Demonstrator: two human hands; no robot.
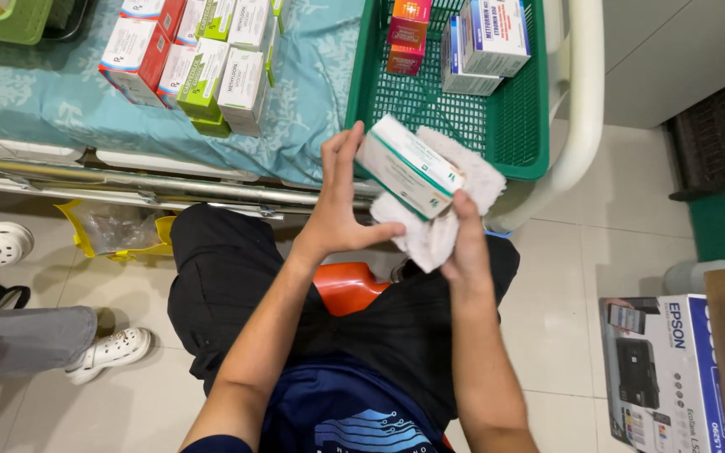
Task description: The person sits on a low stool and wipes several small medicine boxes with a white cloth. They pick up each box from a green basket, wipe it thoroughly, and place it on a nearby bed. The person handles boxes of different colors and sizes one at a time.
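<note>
White cloth [455, 205] sits bunched in my right hand [466, 243], pressed against a white and green box [409, 166]; my left hand [339, 210] grips that box, raised just before the green basket [513, 126]; more boxes [199, 63] lie on the bed.

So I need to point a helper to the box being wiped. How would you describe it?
Start at the green basket on the bed. Just in front of its near edge, the left hand holds a white box with a green stripe while the right hand presses a white cloth on it. It alone is held up.
</note>
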